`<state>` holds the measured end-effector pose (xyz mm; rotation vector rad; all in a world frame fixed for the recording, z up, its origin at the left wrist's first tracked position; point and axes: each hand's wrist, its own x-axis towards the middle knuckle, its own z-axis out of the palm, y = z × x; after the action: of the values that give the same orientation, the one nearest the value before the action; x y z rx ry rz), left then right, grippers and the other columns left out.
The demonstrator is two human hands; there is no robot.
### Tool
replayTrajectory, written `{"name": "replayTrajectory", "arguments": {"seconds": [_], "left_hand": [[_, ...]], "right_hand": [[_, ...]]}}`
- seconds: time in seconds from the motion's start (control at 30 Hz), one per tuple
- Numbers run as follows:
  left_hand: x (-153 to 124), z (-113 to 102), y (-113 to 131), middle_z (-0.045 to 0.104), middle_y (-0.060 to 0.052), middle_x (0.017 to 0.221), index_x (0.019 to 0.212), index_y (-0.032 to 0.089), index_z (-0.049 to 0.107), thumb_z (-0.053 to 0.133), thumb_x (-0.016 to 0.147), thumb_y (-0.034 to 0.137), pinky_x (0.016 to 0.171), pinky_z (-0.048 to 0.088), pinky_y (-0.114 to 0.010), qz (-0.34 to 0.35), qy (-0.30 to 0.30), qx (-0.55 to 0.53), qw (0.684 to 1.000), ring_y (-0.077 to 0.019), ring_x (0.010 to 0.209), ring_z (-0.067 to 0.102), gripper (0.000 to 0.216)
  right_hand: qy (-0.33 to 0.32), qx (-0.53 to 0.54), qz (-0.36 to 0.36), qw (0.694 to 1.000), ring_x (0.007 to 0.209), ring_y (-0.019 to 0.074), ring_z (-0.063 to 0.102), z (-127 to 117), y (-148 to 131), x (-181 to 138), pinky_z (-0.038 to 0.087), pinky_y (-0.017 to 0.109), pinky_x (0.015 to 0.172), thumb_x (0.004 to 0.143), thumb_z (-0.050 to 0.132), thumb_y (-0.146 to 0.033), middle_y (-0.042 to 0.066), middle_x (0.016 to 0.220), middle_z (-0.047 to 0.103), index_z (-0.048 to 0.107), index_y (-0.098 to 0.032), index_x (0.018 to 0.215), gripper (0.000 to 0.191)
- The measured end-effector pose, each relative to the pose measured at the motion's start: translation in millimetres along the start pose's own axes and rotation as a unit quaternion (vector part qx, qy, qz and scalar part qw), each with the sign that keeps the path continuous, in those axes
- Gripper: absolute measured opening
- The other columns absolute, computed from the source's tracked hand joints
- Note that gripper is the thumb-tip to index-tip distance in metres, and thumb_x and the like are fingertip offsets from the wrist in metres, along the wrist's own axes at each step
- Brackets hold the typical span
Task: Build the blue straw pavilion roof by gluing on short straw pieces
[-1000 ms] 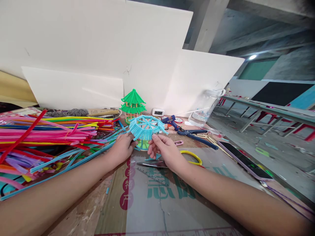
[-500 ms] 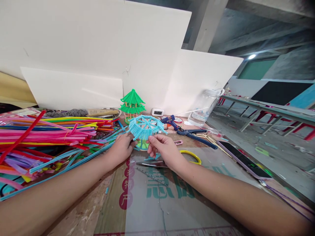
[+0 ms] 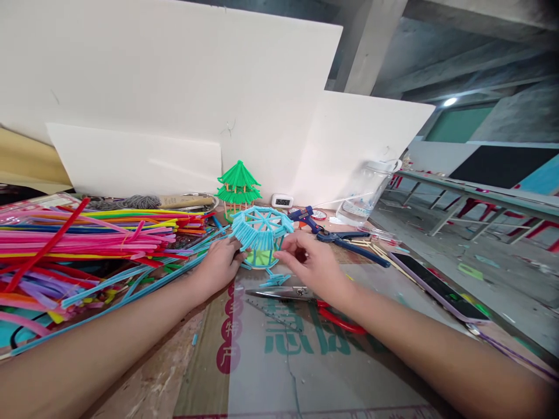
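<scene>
A light-blue pipe-cleaner pavilion model point(image 3: 262, 230) stands in front of me, with a fringed, spoked roof, thin posts and a green floor. My left hand point(image 3: 222, 263) is closed at its left side, the fingertips partly hidden behind the model. On the other side, my right hand point(image 3: 317, 266) curves its thumb and forefinger round the right edge below the roof. Scissors point(image 3: 279, 293) with red and yellow handles lie under my right hand, their blades pointing left. Small blue pipe-cleaner pieces point(image 3: 275, 280) lie between the model and the blades.
Bundles of coloured pipe cleaners point(image 3: 87, 241) cover the left. Behind the model are a green tiered pavilion point(image 3: 239, 189) and a small digital clock point(image 3: 282, 201). To the right are a glue gun point(image 3: 305, 216), pliers point(image 3: 356, 241), a clear bottle point(image 3: 364, 195) and a phone point(image 3: 437, 285).
My right hand has moved right and forward, from the roof's front fringe to the model's right side. The roof sits flatter, and more posts and the scissors' red handle now show.
</scene>
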<state>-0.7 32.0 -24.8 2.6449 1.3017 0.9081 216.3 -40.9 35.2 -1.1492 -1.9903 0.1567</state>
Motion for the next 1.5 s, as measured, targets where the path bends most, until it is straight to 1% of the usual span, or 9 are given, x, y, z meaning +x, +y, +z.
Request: {"name": "replayTrajectory", "arguments": {"seconds": [0.17,0.43,0.57,0.9,0.97,1.07,1.13,1.33,1.5], "left_hand": [[-1,-1,2,0.063,-0.011,0.089,0.080,0.018,0.059,0.048,0.091,0.027,0.081,0.046,-0.040,-0.005,0.004,0.037,0.999,-0.0276,0.091,0.060,0.019],[-2,-3,2,0.064,-0.013,0.112,0.104,0.017,0.063,0.045,0.088,0.018,0.095,0.042,-0.045,0.034,0.020,0.033,0.999,-0.0298,0.109,0.055,0.024],[-2,-4,3,0.064,-0.012,0.109,0.097,0.018,0.065,0.047,0.087,0.017,0.095,0.042,-0.045,0.035,0.008,0.041,0.999,-0.0303,0.109,0.055,0.020],[-2,-5,3,0.062,-0.013,0.118,0.101,0.017,0.064,0.047,0.088,0.017,0.097,0.041,-0.046,0.034,0.003,0.029,0.999,-0.0306,0.114,0.053,0.022],[-2,-5,2,0.063,-0.013,0.115,0.100,0.016,0.065,0.047,0.088,0.018,0.096,0.041,-0.046,0.032,-0.003,0.030,0.999,-0.0303,0.111,0.054,0.021],[-2,-4,1,0.064,-0.013,0.108,0.098,0.016,0.065,0.047,0.088,0.019,0.095,0.042,-0.046,0.027,0.002,0.033,0.999,-0.0301,0.108,0.056,0.021],[-2,-3,1,0.065,-0.013,0.107,0.098,0.016,0.065,0.047,0.088,0.019,0.095,0.042,-0.047,0.026,0.007,0.032,0.999,-0.0301,0.107,0.056,0.021],[-1,-2,-1,0.063,-0.013,0.108,0.097,0.015,0.064,0.046,0.090,0.021,0.095,0.042,-0.045,0.032,-0.005,0.033,0.999,-0.0300,0.110,0.055,0.021],[-2,-2,-2,0.064,-0.013,0.104,0.094,0.015,0.064,0.046,0.090,0.021,0.092,0.042,-0.046,0.032,-0.004,0.038,0.999,-0.0303,0.105,0.056,0.020]], "right_hand": [[0.023,-0.118,-0.131,0.984,0.080,0.0191,0.056,-20,3,13,0.044,0.031,0.071,0.095,0.050,-0.029,0.006,0.085,0.059,0.058,-0.021,0.122,0.029],[0.013,-0.141,-0.201,0.969,0.083,0.0190,0.056,-26,11,20,0.046,0.033,0.072,0.093,0.054,-0.023,0.006,0.090,0.058,0.068,-0.024,0.112,0.024],[0.015,-0.127,-0.206,0.970,0.081,0.0184,0.057,-24,11,21,0.046,0.033,0.072,0.091,0.057,-0.023,0.006,0.085,0.061,0.071,-0.021,0.096,0.015],[0.021,0.182,-0.010,0.983,0.100,0.0208,0.064,-47,-3,30,0.047,0.037,0.087,0.093,0.051,-0.039,0.007,0.106,0.070,0.059,-0.021,0.081,0.024],[0.005,0.207,0.004,0.978,0.085,0.0187,0.066,-53,-3,32,0.049,0.036,0.082,0.093,0.052,-0.043,0.004,0.084,0.071,0.057,-0.021,0.081,0.026],[-0.002,0.228,0.040,0.973,0.055,0.0130,0.056,-58,1,35,0.050,0.032,0.069,0.091,0.054,-0.046,-0.006,0.051,0.053,0.053,-0.021,0.080,0.027],[-0.014,0.224,0.068,0.972,0.048,0.0104,0.048,-59,6,36,0.048,0.028,0.061,0.089,0.056,-0.047,-0.008,0.048,0.045,0.053,-0.021,0.081,0.027],[-0.062,0.138,0.130,0.980,0.049,0.0081,0.050,-57,18,39,0.041,0.023,0.047,0.083,0.060,-0.038,0.000,0.080,0.061,0.055,-0.019,0.090,0.021],[-0.091,0.009,0.087,0.992,0.081,0.0165,0.061,-60,23,39,0.049,0.031,0.072,0.081,0.062,-0.038,0.004,0.099,0.067,0.062,-0.020,0.104,0.029]]}}
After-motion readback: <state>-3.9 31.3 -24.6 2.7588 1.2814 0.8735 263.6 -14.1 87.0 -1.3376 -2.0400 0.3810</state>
